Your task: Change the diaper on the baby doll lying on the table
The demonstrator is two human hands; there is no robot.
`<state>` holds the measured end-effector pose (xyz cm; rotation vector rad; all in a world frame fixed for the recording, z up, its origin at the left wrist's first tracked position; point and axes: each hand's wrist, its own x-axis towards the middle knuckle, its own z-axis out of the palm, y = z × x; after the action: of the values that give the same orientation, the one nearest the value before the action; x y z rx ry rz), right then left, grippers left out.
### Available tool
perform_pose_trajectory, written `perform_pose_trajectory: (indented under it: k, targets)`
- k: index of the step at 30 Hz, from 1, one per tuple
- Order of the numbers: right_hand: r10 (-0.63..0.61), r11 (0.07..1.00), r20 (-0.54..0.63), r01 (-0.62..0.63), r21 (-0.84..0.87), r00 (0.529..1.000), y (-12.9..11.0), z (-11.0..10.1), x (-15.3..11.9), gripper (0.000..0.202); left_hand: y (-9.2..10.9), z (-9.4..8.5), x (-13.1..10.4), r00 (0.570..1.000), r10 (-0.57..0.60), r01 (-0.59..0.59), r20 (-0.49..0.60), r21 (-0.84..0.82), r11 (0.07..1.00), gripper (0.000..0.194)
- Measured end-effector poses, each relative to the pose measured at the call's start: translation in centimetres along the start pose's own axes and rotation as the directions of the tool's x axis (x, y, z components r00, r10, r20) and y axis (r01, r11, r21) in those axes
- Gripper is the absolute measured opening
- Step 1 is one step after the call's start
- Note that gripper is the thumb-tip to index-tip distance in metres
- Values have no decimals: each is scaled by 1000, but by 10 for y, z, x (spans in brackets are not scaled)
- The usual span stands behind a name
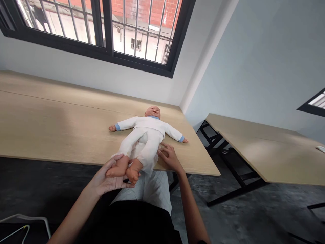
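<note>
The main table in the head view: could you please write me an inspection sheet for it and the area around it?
Surface: pale wood-look table with a lengthwise seam.
Job's things: face-up baby doll in white clothes with blue collar and cuffs, arms spread, feet bare at the near edge.
Clutter: small white item on a second pale wood-look table, cut off by the frame.
Grippers: bare left hand holds the doll's lower legs; bare right hand is at the trousers' side, grip unclear.
Cables: nothing seen.
Surroundings: dark-framed barred window, dark grey floor, white bent tubing at lower left.
</note>
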<state>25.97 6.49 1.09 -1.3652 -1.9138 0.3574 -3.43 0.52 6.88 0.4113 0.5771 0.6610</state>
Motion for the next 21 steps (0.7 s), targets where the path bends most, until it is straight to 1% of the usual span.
perform_pose_trajectory:
  k: [3, 5, 8, 11, 16, 19, 21]
  targets:
    - [-1, 1000, -40, 1, -3, 999, -3, 12, 3, 17, -1, 1, 1, 1000, -7, 7, -1, -11, 1000, 39]
    - [-15, 1000, -60, 13, -19, 998, -4, 16, 3, 13, -1, 1, 1, 1000, -6, 6, -6, -46, 999, 37]
    - [-28, 999, -88, 24, -41, 996, -4, 13, 0, 12, 3, 0, -1, 1000, 18, -20, -22, -113, 993, 32]
    - [-56, 996, -75, 51, -69, 996, -5, 7, -3, 15, 6, -1, -4, 999, 31, -33, -16, -133, 991, 30]
    - [-59, 998, -24, 58, -33, 998, -6, 3, -7, 16, 4, -3, -1, 998, 12, -5, 62, -115, 993, 30]
    - [-35, 999, -26, 36, 27, 999, -5, 3, -8, 19, 0, -7, 4, 995, 0, 12, 99, -116, 993, 35]
    - [10, 997, -48, -6, 71, 999, -3, 3, -7, 17, -1, -8, 6, 992, -8, 22, 124, -115, 993, 41]
